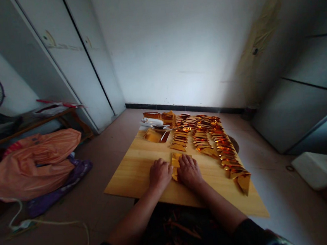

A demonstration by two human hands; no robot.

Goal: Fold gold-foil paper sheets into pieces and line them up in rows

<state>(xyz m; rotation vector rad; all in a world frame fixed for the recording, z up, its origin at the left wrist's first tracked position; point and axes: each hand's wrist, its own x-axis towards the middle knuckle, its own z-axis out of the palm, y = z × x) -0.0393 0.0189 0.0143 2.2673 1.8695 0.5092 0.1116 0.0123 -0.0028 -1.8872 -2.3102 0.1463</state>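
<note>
A sheet of gold foil paper [174,161] lies on the wooden board in front of me, partly covered by my hands. My left hand [160,173] is closed at the sheet's left edge, its fingers curled and its thumb side against the paper. Flat over the right part of the sheet rests my right hand [189,171], fingers stretched forward. Beyond them stand rows of folded gold foil pieces [202,138], with a long row [227,151] running down the right side. Flat gold foil sheets [153,135] lie at the board's far left.
The wooden board [125,173] forms a low work surface. A white bundle [151,121] sits at its far left corner. On the floor to the left are an orange bag [39,163] and a cable [60,223]; a white box [320,168] stands at right.
</note>
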